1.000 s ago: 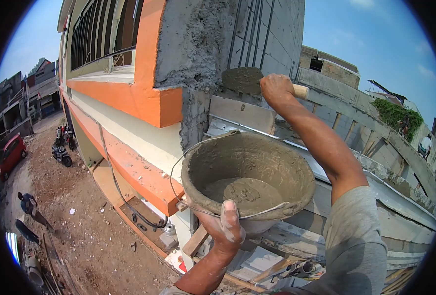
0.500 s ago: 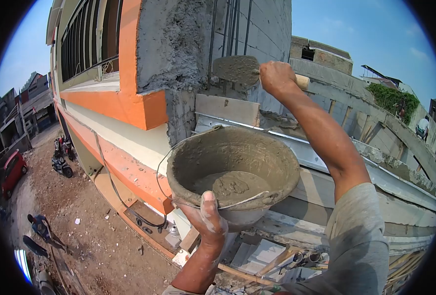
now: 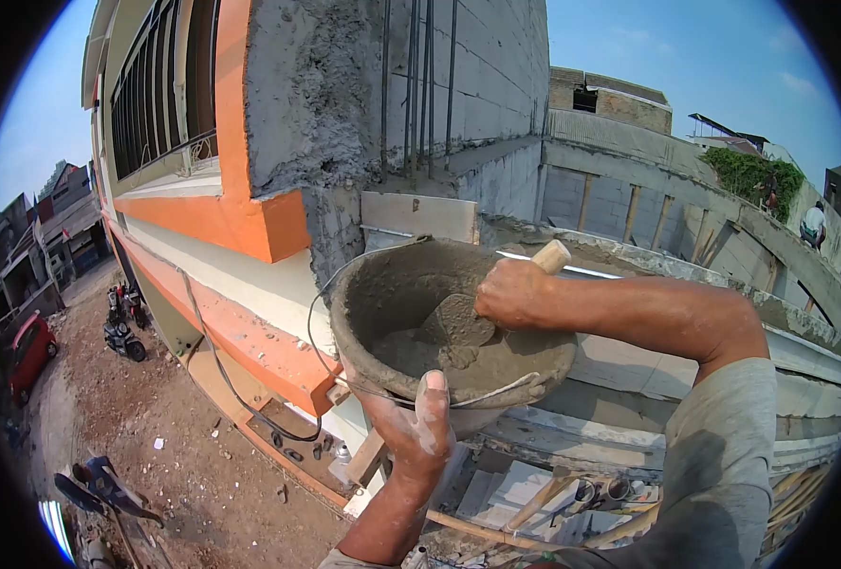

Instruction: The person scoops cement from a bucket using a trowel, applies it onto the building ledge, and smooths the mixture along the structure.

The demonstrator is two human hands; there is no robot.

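My left hand grips the near-left rim of a bucket of wet grey mortar, its thumb over the edge and the fingers underneath. The bucket's wire handle hangs around its near side. My right hand is closed round the wooden handle of a trowel, over the right part of the bucket. The trowel's mortar-coated blade is inside the bucket, touching the mortar. Behind the bucket stands a rough concrete column beside several steel bars.
An orange ledge runs along the building at left, with a cable over the lower ledge. Far below are a person, motorbikes and a red car. Another person is on a wall at far right. Boards lie below.
My right hand has come down with the trowel from beside the column into the bucket. My left hand still holds the bucket. The person below has moved and bent lower.
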